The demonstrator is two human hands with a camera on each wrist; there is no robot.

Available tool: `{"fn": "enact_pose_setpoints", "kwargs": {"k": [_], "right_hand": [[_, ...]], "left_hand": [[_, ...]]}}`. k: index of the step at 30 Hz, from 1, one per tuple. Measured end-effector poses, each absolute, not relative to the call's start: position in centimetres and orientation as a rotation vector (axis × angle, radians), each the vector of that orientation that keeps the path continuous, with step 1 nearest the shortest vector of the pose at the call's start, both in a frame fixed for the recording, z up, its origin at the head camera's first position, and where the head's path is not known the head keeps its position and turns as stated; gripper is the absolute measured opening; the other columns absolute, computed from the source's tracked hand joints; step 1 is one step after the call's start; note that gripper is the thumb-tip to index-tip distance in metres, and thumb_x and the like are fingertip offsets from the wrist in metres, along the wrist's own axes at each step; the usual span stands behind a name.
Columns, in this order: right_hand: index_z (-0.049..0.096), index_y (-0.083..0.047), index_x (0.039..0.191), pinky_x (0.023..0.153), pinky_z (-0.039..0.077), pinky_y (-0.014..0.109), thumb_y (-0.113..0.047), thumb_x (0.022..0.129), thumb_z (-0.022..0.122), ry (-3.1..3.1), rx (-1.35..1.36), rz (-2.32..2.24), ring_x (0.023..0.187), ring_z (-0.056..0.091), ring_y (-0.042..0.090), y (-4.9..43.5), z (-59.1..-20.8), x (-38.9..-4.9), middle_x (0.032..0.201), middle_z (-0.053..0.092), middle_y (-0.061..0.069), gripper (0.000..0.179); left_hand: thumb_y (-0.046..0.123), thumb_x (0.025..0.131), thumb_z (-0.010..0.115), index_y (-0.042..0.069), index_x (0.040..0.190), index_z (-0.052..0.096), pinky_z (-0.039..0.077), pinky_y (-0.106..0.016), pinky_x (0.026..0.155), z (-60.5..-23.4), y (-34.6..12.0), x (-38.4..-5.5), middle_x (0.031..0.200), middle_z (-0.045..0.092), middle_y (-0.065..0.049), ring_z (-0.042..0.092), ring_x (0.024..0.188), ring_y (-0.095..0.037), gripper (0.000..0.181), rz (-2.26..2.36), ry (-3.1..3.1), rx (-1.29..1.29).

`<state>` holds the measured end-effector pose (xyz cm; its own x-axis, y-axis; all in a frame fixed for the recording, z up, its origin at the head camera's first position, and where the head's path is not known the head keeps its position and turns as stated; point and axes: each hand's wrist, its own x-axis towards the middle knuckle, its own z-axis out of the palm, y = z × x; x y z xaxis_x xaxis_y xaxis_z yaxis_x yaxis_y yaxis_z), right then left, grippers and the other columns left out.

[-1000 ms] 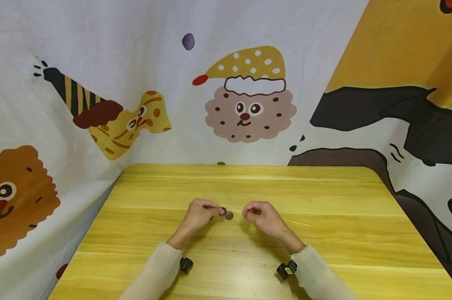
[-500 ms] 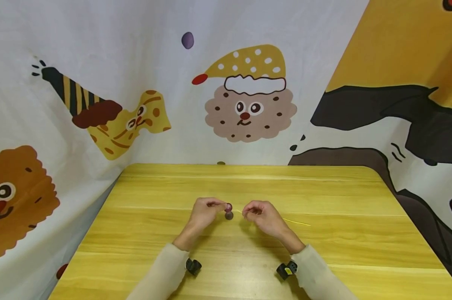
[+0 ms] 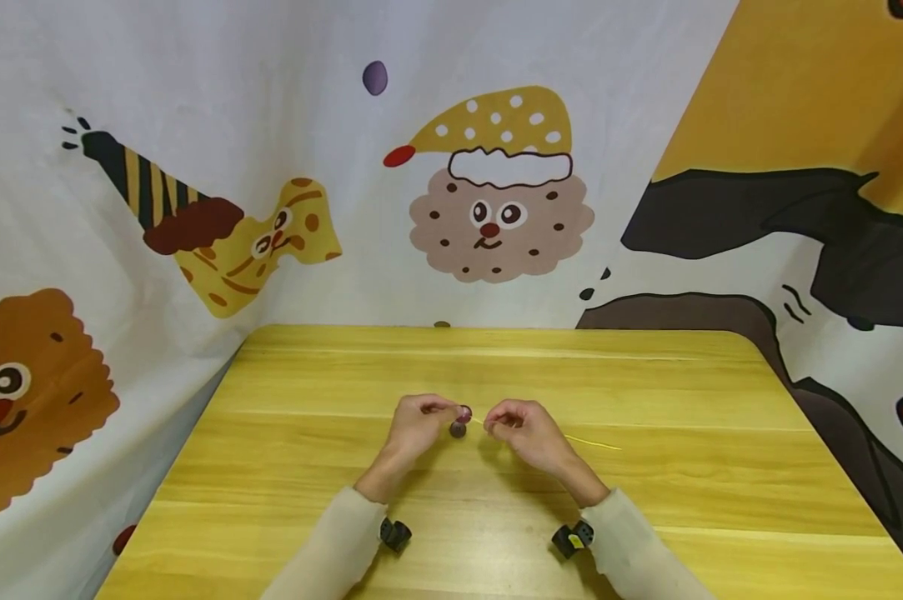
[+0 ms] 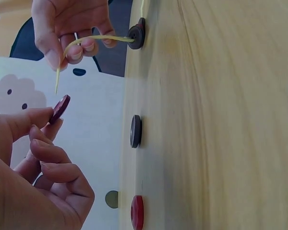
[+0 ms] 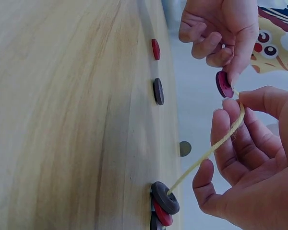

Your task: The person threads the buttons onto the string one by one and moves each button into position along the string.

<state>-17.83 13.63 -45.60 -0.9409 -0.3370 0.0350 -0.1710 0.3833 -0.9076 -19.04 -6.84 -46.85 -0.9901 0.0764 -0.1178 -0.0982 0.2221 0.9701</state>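
Observation:
My left hand (image 3: 417, 423) pinches a maroon button (image 4: 60, 109) by its edge between thumb and index finger. Facing it, my right hand (image 3: 532, 435) grips a yellow cord (image 5: 207, 153) near its end, and a short tip points out toward the button. In the right wrist view that tip comes right up to the button's face. From the right hand the cord drops to a dark button (image 5: 164, 197) on the table, which it passes through. A red button (image 5: 162, 214) and another dark one lie stacked against it.
A loose dark button (image 4: 136, 131) and a red button (image 4: 137, 212) lie on the wooden table (image 3: 451, 533) under the left hand. The cord's yellow tail (image 3: 594, 444) runs right across the tabletop. A cartoon-printed cloth (image 3: 308, 100) hangs behind.
My left hand has moved right with the maroon button, bringing it over the loose dark button and close to the cord's tip. The right hand has stayed almost still.

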Motion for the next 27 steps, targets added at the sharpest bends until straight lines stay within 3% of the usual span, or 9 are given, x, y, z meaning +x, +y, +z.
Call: {"fn": "enact_pose_setpoints", "kwargs": {"k": [8,18,27], "right_hand": [[0.072,-0.001,0.097,0.063,0.048,0.024,-0.006,0.092,0.067,2.464,-0.458,-1.618,0.076,0.059,0.015,14.0,-47.4,-18.6,0.095,0.071,0.017,0.009],[0.071,-0.001,0.095,0.063,0.047,0.024,-0.008,0.092,0.068,2.494,-0.451,-1.597,0.076,0.058,0.015,13.9,-47.1,-18.3,0.093,0.071,0.015,0.008],[0.072,0.0,0.093,0.064,0.048,0.024,-0.004,0.091,0.067,2.517,-0.471,-1.574,0.076,0.059,0.016,13.8,-47.1,-18.2,0.087,0.071,0.007,0.006]], "left_hand": [[0.019,0.09,0.074,0.007,0.092,0.077,0.053,-0.049,0.087,-46.8,-6.4,-18.8,0.091,0.076,-0.006,0.07,0.095,-0.032,0.013,1.936,2.27,0.001],[0.016,0.091,0.072,0.005,0.091,0.076,0.053,-0.051,0.087,-46.8,-6.1,-18.6,0.09,0.076,-0.007,0.071,0.092,-0.031,0.011,1.958,2.267,0.031],[0.015,0.089,0.074,0.007,0.09,0.078,0.055,-0.046,0.076,-46.8,-5.8,-18.6,0.086,0.076,-0.006,0.07,0.089,-0.035,0.01,1.916,2.344,0.062]]}}
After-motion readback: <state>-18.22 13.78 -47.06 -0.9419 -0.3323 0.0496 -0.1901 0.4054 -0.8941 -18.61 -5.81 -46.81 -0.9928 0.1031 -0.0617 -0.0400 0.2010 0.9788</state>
